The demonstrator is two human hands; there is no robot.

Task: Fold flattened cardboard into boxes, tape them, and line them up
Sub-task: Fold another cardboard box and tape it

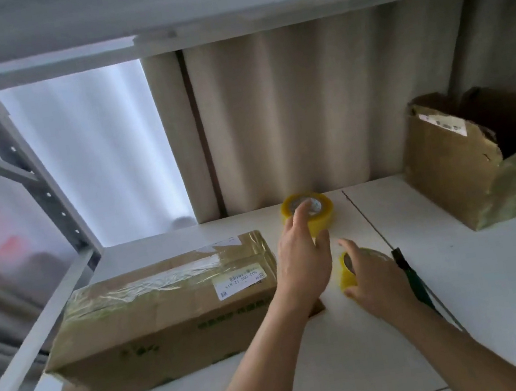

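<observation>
A taped, closed cardboard box (167, 311) with a white label lies on the white shelf board (501, 292) at the left. Behind it a yellow tape roll (320, 215) stands near the curtain. My left hand (303, 255) reaches over toward that roll, fingers loosely extended, fingertips at its front face; whether they touch is unclear. My right hand (374, 278) grips a second yellow tape roll (347, 270) just above the board, right of the box's end.
A torn, open cardboard box (448, 165) with crumpled tape stands at the back right. A dark-handled thin tool (411, 275) lies along the board's seam beside my right hand. A grey shelf upright (26, 171) rises at left; an upper shelf hangs overhead.
</observation>
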